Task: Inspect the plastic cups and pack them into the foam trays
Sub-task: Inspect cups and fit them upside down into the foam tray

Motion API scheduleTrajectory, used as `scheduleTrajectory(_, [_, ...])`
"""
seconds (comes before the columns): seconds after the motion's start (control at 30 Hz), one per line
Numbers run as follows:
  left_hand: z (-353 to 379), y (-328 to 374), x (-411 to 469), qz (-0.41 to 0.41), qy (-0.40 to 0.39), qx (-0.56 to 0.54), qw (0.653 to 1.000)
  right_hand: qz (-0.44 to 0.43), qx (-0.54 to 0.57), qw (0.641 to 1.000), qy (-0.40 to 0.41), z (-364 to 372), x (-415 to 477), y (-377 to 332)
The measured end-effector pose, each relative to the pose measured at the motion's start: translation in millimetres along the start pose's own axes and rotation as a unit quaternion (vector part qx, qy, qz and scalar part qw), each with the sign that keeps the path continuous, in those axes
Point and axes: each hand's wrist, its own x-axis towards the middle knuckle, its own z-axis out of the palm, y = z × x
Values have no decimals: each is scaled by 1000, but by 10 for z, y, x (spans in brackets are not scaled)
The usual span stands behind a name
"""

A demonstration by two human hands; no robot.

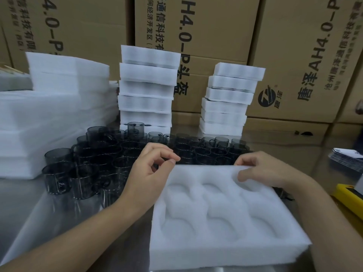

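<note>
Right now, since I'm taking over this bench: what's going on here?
A person's right hand grips the far edge of an empty tray. The left hand hovers beside it, loosely curled and holding nothing, just in front of the cluster of dark cups. Nothing is packed in this tray yet. Tray stacks stand behind.

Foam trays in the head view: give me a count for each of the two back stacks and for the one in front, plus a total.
Left back stack: 6 trays
Right back stack: 6 trays
Front tray: 1, pockets empty
Total: 13 trays
</note>
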Motion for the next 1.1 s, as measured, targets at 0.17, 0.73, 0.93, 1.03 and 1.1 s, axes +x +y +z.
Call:
scheduleTrajectory(0.17, [-14,-51,-5,-8,-28,62,998,-10,-64,998,-2,115,61,22])
scheduleTrajectory(0.73, [-76,21,99,55,-149,434,887,-101,-91,987,-84,116,126,-322])
scheduleTrajectory(0.93, [-78,1,114,65,-182,447,873,-68,-215,969,-102,179,146,-466])
scheduleTrajectory(1.03, [-123,33,186,72,-140,417,895,-70,-250,962,-88,294,164,-440])
scheduleTrajectory(1.1, [-237,19,379,87,-74,434,894,-61,-248,964,-78,357,165,-406])
